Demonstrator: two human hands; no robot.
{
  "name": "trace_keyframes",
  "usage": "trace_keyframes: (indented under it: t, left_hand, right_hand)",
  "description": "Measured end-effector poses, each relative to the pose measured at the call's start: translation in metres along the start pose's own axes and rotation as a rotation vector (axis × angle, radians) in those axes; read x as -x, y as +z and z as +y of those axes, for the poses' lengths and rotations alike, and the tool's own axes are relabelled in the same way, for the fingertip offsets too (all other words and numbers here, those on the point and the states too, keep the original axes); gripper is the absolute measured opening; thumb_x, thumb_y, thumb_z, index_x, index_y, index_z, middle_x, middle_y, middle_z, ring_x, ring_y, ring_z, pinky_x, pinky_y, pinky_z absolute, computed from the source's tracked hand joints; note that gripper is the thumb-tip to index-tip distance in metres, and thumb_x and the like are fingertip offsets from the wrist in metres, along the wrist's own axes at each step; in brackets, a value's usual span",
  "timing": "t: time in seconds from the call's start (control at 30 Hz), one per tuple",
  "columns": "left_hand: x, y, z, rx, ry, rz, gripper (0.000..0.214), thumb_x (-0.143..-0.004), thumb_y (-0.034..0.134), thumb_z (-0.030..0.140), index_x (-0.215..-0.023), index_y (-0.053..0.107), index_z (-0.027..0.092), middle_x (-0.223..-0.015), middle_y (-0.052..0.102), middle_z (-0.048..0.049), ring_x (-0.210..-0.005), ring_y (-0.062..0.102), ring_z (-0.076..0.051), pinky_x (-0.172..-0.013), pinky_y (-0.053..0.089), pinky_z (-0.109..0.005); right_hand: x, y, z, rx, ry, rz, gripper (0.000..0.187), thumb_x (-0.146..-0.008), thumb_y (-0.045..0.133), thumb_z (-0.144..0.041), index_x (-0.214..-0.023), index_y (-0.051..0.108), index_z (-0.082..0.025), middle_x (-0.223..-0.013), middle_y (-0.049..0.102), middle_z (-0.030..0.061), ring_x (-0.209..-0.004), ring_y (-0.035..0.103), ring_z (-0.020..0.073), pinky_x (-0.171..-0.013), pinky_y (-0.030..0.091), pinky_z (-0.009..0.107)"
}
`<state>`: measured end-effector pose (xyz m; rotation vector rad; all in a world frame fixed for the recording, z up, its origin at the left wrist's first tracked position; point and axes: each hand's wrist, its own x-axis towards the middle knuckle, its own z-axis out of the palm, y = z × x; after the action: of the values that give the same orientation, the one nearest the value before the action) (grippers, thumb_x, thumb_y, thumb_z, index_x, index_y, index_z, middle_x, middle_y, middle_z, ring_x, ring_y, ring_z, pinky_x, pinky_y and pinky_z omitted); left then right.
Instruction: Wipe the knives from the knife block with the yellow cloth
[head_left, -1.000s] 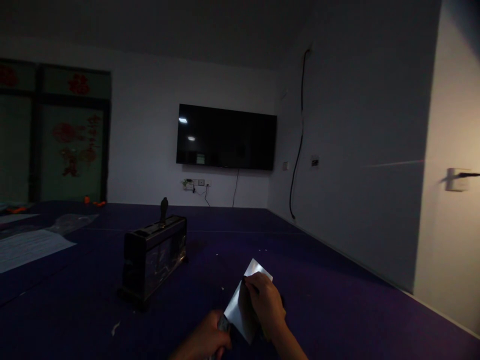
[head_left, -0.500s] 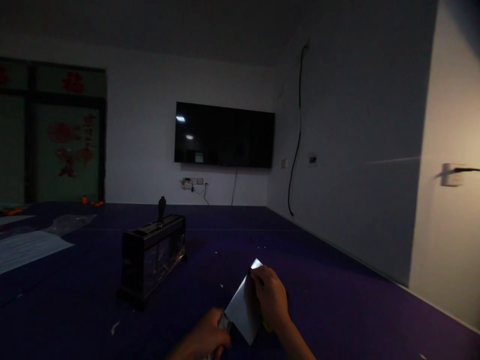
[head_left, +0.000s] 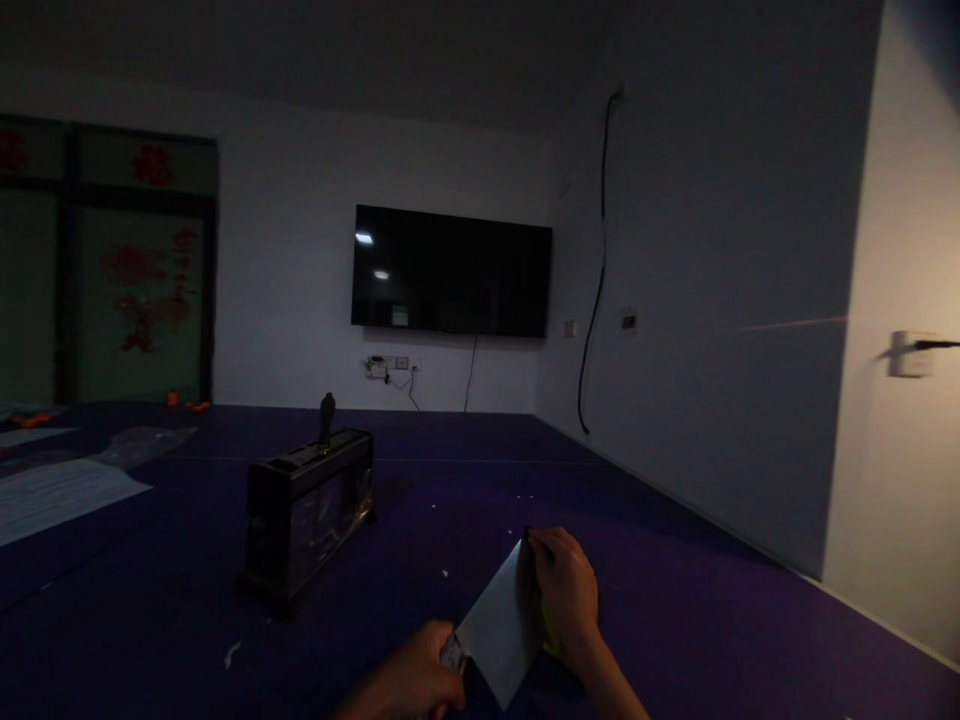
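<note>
Pale sheet [head_left: 498, 640] between curled hands [head_left: 570, 588]

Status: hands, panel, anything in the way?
Left hand gripping greyish piece at left corner of pale panel. Right hand at panel's far corner, exact grip unclear. Black box off to the left, clear of both hands.

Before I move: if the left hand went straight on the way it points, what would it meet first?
Likely the pale sheet, just beyond the grey piece in the left hand; the two may be joined. Depth is unclear in this dim light.
</note>
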<state>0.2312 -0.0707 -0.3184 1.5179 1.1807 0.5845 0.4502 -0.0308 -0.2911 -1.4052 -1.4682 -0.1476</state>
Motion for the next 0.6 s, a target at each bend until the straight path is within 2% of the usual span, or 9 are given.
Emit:
trace_keyframes:
  t: [0.2,0.43,0.6]
  left_hand:
    - [-0.002,0.001,0.000,0.011,0.000,0.013,0.030,-0.053,0.052,-0.001,-0.077,0.051,0.015,-0.048,0.046,0.0090,-0.034,0.038,-0.003,-0.032,0.020,-0.013]
    - [-0.016,0.002,-0.019,0.157,0.036,0.063,0.032,-0.053,0.054,0.000,-0.081,0.051,0.015,-0.045,0.048,0.0088,-0.032,0.039,-0.004,-0.032,0.023,-0.013]
    - [-0.017,0.004,-0.018,0.157,0.062,0.072,0.025,-0.053,0.050,0.000,-0.073,0.052,0.014,-0.040,0.044,0.0091,-0.030,0.036,-0.004,-0.032,0.022,-0.013]
  right_hand:
    - [0.001,0.000,-0.004,-0.034,-0.027,-0.038,0.025,-0.082,0.043,-0.025,-0.084,0.067,-0.019,-0.088,0.065,0.0077,-0.083,0.059,0.0206,-0.077,0.044,0.032]
    - [0.010,0.010,-0.019,-0.044,-0.080,-0.161,0.026,-0.081,0.043,-0.022,-0.088,0.068,-0.022,-0.091,0.066,0.0062,-0.088,0.059,0.0201,-0.081,0.043,0.031]
    - [0.016,0.015,-0.035,-0.052,-0.154,-0.264,0.027,-0.082,0.043,-0.021,-0.084,0.070,-0.024,-0.089,0.067,0.0041,-0.086,0.059,0.0177,-0.079,0.043,0.026]
